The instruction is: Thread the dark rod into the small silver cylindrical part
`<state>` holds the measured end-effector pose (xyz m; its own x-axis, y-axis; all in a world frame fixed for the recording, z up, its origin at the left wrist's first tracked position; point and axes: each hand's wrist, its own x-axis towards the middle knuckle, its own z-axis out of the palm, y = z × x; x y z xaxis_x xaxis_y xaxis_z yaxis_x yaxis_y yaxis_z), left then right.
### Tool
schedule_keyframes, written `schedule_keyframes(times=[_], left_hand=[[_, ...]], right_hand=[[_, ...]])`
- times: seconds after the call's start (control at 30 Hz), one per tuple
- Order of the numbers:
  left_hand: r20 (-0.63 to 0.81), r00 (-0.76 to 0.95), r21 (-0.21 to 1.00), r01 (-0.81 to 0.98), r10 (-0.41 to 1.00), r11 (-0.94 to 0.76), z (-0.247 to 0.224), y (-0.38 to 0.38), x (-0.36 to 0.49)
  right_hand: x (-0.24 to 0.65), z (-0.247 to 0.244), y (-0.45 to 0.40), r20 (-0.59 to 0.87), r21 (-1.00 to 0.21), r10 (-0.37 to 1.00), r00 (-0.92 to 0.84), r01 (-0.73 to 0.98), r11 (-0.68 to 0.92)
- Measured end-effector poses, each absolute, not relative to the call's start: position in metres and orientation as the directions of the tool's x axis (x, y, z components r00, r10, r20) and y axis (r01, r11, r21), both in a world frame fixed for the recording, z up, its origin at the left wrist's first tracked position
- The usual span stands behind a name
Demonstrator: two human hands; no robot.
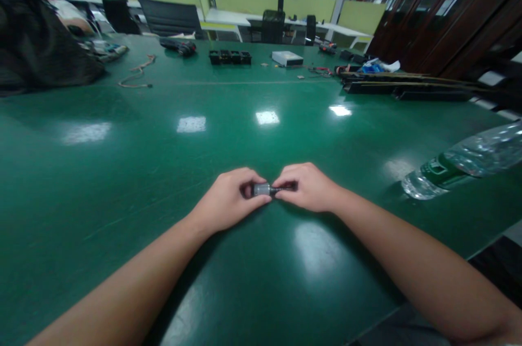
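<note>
Thumb and fingers of my left hand (226, 196) close around a small grey cylinder (262, 189) with a dark left end. It lies level, just above or on the green table (134, 172); I cannot tell which. From its right end runs a thin dark stem (281, 189), pinched by my right hand (310, 187). The two hands nearly meet, fingertips almost touching. What kind of part this is, and whether stem and cylinder are one piece, is too small to make out.
A clear plastic bottle (460, 161) with a green label lies on its side at right. Along the far side are a black block (230, 57), a white box (287, 58), a cable (141, 71) and dark strips (375, 86). Someone in dark clothing (41, 47) is at far left.
</note>
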<state>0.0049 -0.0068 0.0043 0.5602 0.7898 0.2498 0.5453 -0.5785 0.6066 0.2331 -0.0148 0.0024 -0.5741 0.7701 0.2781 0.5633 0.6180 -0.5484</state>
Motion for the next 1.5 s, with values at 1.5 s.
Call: schedule_keyframes(times=[1.5], left_hand=[[0.224,0.596,0.616,0.527,0.771,-0.586,0.005,-0.005,0.004]], right_hand=[[0.255,0.018,-0.012,0.112,-0.567,0.797,-0.593,0.621,0.541]])
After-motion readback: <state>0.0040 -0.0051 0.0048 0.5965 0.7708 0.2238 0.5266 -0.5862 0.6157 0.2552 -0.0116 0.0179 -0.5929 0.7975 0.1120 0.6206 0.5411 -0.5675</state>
